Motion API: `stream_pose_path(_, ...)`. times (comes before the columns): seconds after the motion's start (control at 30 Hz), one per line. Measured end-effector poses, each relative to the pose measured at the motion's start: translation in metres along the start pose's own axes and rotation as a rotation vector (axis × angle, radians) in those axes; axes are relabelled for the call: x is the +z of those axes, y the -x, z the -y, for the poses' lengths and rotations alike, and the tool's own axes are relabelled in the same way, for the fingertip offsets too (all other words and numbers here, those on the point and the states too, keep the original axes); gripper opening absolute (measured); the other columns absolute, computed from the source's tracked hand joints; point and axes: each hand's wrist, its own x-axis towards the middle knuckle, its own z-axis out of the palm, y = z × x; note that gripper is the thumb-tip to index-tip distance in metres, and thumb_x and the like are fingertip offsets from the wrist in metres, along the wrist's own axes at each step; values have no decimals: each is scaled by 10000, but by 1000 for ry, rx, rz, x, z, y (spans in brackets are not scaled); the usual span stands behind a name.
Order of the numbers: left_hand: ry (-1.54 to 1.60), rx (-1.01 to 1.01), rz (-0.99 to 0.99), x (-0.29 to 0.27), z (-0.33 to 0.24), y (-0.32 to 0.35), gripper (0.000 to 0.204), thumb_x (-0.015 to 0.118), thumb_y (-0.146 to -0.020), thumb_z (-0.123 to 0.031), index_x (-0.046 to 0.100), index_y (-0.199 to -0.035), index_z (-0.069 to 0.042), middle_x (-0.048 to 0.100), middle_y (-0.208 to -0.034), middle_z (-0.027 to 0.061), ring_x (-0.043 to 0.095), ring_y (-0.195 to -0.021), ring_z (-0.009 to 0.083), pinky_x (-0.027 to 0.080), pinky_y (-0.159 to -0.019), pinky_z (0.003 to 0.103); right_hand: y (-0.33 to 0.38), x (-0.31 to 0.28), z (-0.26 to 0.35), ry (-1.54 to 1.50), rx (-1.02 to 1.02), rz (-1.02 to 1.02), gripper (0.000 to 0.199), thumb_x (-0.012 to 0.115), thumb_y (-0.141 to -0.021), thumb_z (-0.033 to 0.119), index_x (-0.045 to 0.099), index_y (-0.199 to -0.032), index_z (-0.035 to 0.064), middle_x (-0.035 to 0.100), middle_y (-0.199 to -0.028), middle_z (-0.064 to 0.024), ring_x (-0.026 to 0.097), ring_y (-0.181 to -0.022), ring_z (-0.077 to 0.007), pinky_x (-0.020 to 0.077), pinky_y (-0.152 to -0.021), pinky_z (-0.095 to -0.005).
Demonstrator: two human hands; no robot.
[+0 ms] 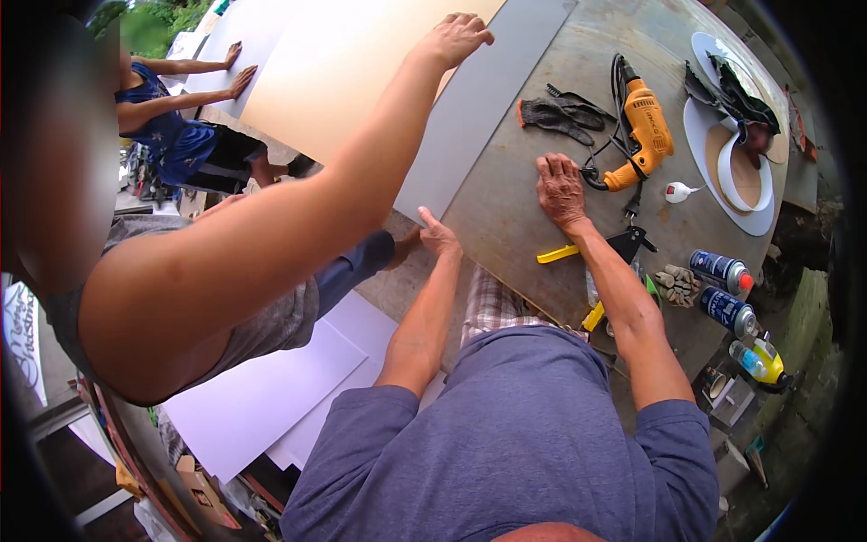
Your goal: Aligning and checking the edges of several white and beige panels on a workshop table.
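My left hand is at the near corner of a long grey sheet, its thumb on top and its fingers mostly hidden at the edge. My right hand rests palm down on the metal worktable, holding nothing. Just beyond it lie an orange power drill with a black cord and a dark work glove. A caulking gun with yellow handles is partly under my right forearm. On the far left, a tan sheet lies alongside the grey one. A co-worker's hand reaches over their shared edge.
Another person has both hands on a sheet at the far left. A small white bottle, round white cut pieces, spray cans and a knitted glove occupy the right side. White panels lie below left.
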Motion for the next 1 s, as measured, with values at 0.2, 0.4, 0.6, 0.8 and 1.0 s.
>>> stream_pose_path(0.2,79,37,-33,1,0,0,847,478,-861,-637,611,-915,198,647,-883,242,592,-797,315,461,-759,414,0,1,0,-1,6,2,403,577,-759,126,502,-1147,50,485,-1141,-125,455,-1129,-297,353,-982,-414)
stream_pose_path(0.4,17,27,2,-2,-4,4,740,442,-927,-551,591,-1023,168,624,-1015,292,609,-898,355,451,-811,403,0,2,0,1,6,-6,400,576,-758,123,509,-1145,50,488,-1143,-124,459,-1130,-293,353,-984,-412)
stream_pose_path(0.6,52,64,-18,-3,-13,14,724,438,-927,-539,631,-949,158,663,-901,250,616,-817,338,458,-765,405,0,0,0,6,6,4,411,585,-754,126,508,-1152,55,487,-1152,-123,454,-1133,-290,354,-986,-410)
stream_pose_path(0.8,23,44,-30,-4,-17,18,701,448,-925,-535,638,-975,139,668,-936,235,619,-823,324,463,-765,388,-1,0,1,17,8,8,411,592,-750,123,507,-1147,55,484,-1141,-119,451,-1130,-287,355,-984,-407)
stream_pose_path(1.0,67,92,-42,-2,-15,14,705,452,-920,-546,644,-967,130,669,-925,227,617,-811,322,462,-757,389,-1,0,0,19,3,3,412,594,-747,121,508,-1145,53,483,-1136,-119,451,-1128,-286,356,-982,-404)
